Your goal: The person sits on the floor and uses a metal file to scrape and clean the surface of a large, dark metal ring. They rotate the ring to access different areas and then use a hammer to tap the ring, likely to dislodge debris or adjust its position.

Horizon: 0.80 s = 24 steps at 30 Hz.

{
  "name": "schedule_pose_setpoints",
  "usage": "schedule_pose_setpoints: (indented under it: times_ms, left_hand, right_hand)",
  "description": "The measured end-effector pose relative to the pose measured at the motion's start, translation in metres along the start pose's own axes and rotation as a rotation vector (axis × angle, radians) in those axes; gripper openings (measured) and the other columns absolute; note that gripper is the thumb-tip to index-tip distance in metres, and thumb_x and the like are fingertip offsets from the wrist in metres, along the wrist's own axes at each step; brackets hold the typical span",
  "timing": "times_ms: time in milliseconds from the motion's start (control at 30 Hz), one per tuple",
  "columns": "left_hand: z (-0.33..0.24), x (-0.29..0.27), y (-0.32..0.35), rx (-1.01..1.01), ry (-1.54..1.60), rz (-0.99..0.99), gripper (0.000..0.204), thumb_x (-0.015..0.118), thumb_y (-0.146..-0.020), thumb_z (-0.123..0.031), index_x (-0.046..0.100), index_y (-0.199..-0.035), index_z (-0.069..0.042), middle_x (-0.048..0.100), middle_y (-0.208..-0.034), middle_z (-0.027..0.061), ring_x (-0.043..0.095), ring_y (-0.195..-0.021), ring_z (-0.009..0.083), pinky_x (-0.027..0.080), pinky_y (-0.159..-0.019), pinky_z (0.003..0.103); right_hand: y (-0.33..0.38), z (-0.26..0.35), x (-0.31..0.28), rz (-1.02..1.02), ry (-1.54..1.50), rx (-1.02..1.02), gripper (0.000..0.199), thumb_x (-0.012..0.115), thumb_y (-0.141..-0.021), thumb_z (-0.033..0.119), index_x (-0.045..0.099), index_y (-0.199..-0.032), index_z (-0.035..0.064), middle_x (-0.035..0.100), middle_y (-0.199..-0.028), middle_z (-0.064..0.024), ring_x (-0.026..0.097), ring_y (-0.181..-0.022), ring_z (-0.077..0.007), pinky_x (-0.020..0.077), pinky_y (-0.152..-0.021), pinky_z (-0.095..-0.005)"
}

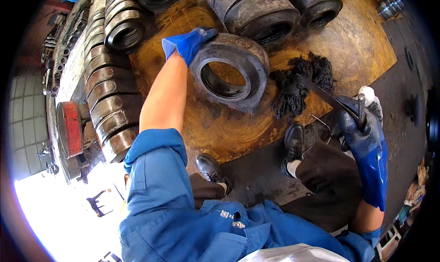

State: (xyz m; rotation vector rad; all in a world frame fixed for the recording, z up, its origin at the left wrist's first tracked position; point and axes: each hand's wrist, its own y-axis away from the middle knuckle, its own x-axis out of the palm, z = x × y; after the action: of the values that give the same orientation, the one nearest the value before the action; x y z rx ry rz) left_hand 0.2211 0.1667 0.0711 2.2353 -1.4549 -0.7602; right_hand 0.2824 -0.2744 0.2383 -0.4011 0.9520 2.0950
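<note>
My left hand (pixel 191 43), in a blue rubber glove, grips the upper left rim of a thick dark metal ring (pixel 254 69). The ring lies on a yellow-brown stained sheet (pixel 220 138), which shows through its round hole. Off to the right, my right hand (pixel 361 131) wears a blackened blue glove and is closed round the handle end of a dark metal tool (pixel 329 96). Its long narrow blade points up and left, with its tip over a heap of black stringy material (pixel 298 85). My right fingers are partly hidden.
Large dark cylinders of stacked rings (pixel 261 12) lie beyond the ring. A long row of brownish metal rings (pixel 112 88) runs along the left, near a red round part (pixel 71 129). My black shoes (pixel 211 166) are at the sheet's near edge. A thin bent rod (pixel 322 121) lies beside the right shoe.
</note>
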Motion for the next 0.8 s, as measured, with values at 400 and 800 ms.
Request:
schedule_pose_setpoints:
  times_ms: [400,800]
  left_hand:
    - [0.023,0.007,0.003,0.052,-0.038,-0.12,0.053,0.059,-0.101,-0.048,0.066,-0.133,-0.007,0.073,-0.125,0.0089,0.069,-0.108,0.0183,0.048,-0.099,0.03]
    - [0.149,-0.021,0.059,0.402,-0.131,-0.324,0.04,0.061,-0.103,-0.036,0.074,-0.12,-0.002,0.076,-0.113,0.0116,0.068,-0.103,0.0204,0.052,-0.095,0.035]
  right_hand:
    - [0.008,-0.003,-0.003,-0.002,0.056,-0.121,0.035,0.061,-0.105,0.024,0.066,-0.135,0.0061,0.07,-0.08,-0.0041,0.064,-0.064,-0.0101,0.0485,-0.053,-0.0253]
    - [0.028,0.002,-0.004,-0.064,-0.013,-0.209,0.036,0.063,-0.104,0.029,0.069,-0.133,0.0085,0.069,-0.077,-0.0016,0.059,-0.064,-0.008,0.0488,-0.058,-0.0257]
